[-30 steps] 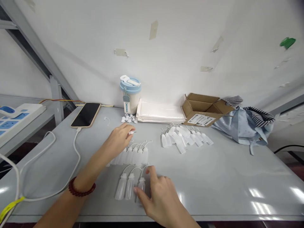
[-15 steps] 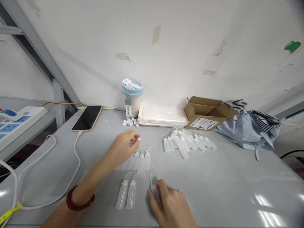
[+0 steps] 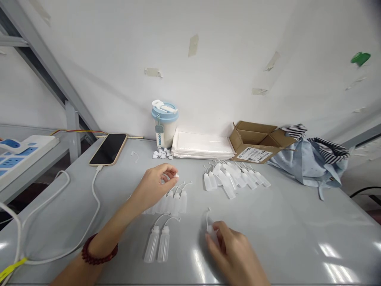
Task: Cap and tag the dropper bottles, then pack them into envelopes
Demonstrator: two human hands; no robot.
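Okay, your left grip (image 3: 156, 186) is narrow, with a tiny white cap (image 3: 177, 175) pinched in it. Your right grip (image 3: 229, 250) is closed around a clear squeeze bottle (image 3: 212, 234), low over the gray tabletop (image 3: 282, 238). Hold that bottle softly so its thin tube (image 3: 207, 216) does not bend. Right under your left grip stands a neat row of bottles (image 3: 176, 203), so keep your arm up off them. Two more bottles (image 3: 153, 244) lie between your hands. A pile of bottles (image 3: 229, 178) sits farther off, near the small white caps (image 3: 162, 153).
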